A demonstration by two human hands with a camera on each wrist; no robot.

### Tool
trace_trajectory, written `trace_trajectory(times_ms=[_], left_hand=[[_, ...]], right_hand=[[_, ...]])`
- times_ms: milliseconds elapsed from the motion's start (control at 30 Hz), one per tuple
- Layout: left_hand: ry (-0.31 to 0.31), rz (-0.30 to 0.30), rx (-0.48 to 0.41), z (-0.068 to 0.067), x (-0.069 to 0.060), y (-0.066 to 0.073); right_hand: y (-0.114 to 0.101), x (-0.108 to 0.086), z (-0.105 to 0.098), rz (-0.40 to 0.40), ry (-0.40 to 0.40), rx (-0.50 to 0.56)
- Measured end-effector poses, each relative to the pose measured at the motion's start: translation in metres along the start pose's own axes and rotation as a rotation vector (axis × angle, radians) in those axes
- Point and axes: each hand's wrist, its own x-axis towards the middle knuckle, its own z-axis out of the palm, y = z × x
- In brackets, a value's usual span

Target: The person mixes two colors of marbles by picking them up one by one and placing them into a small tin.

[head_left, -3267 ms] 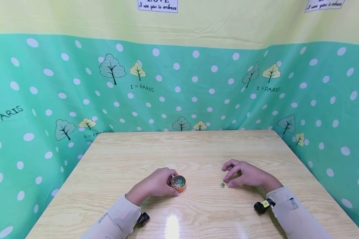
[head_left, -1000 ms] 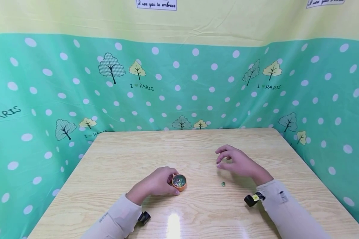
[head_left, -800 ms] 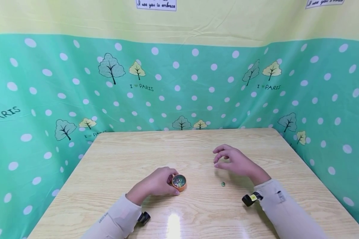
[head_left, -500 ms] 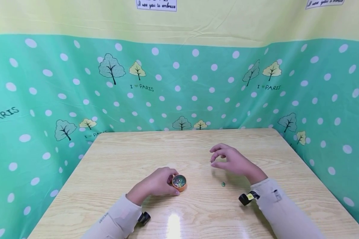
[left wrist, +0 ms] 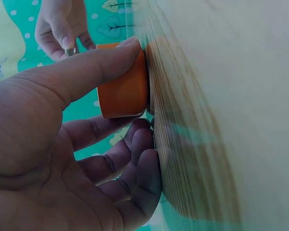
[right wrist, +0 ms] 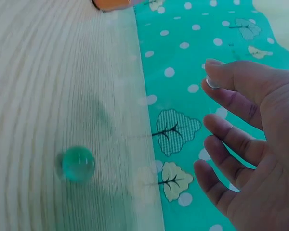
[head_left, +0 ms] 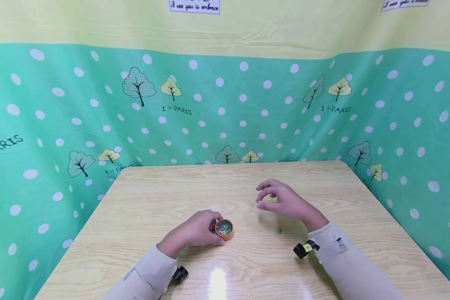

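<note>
My left hand grips a small round orange cup by its side, thumb on one side and fingers behind. The cup stands upright on the table. Inside it, in the head view, lie several shiny multicoloured pieces that look like marbles. Off to the cup's right, my right hand is raised above the table, pinching a clear glass marble between thumb and index finger; the other fingers are loosely bent. A green glass marble lies on the table below the right hand, apart from it.
The wood-grain table has a bright light reflection near its front. Green dotted cloth hangs behind and along both sides. A small black camera is strapped at the right wrist, another at the left.
My right hand picked up a marble beside the green one, rose, and has kept moving left toward the cup. The left hand and cup stay where they were.
</note>
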Motion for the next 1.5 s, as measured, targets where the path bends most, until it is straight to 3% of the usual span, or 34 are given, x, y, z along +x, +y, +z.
trace_trajectory(times_ms=[833,1233,1500], left_hand=[[-0.021,-0.009,-0.022,-0.001,0.002,-0.002],[-0.015,0.011,-0.013,0.001,0.005,-0.005],[-0.017,0.005,-0.018,-0.001,0.004,-0.004]], right_hand=[[-0.045,0.012,0.025,-0.127,0.004,-0.112],[-0.050,0.011,0.041,-0.153,0.087,-0.134],[-0.051,0.012,0.046,-0.150,0.093,-0.089]])
